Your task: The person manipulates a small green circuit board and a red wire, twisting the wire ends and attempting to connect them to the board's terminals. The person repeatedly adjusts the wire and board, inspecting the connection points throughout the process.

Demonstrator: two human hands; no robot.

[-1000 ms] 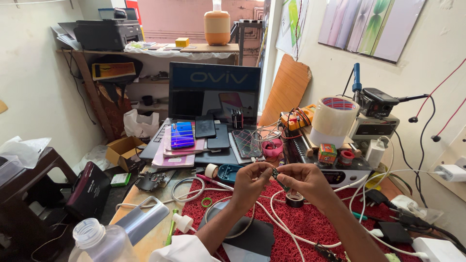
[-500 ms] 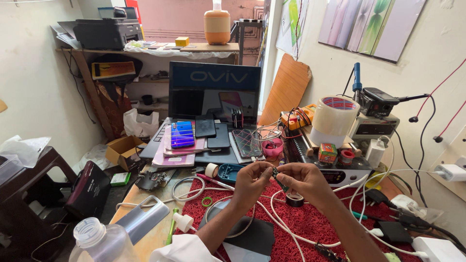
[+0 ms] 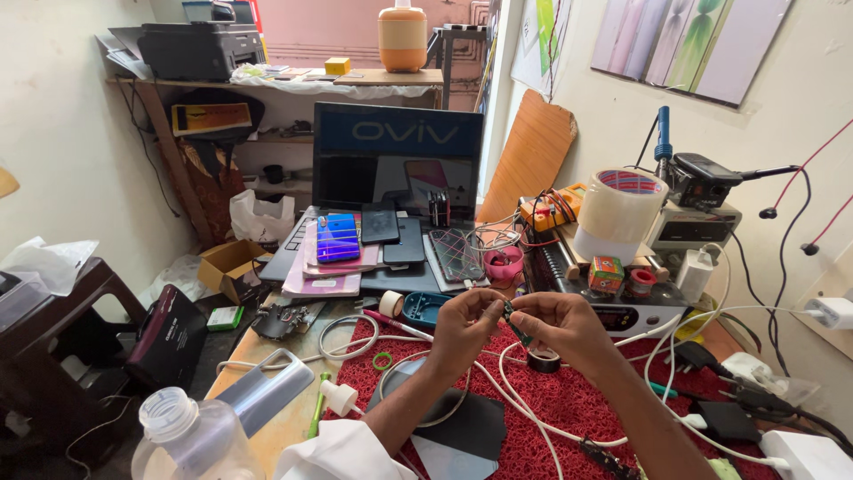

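Above a red mat (image 3: 569, 404), my left hand (image 3: 462, 327) and my right hand (image 3: 560, 324) meet at the fingertips. Between them they pinch a small dark electronic part (image 3: 511, 316), a thin strip held at both ends. What kind of part it is stays too small to tell. Just under my right hand, a small roll of black tape (image 3: 542, 360) lies on the mat. White cables (image 3: 498, 391) loop across the mat beneath both wrists.
A laptop (image 3: 391, 160) with several phones (image 3: 338, 236) on its keyboard stands behind. A large tape roll (image 3: 617, 213) and a soldering station (image 3: 693, 222) sit at right, a plastic bottle (image 3: 191, 436) at front left, and a cluttered shelf at the back.
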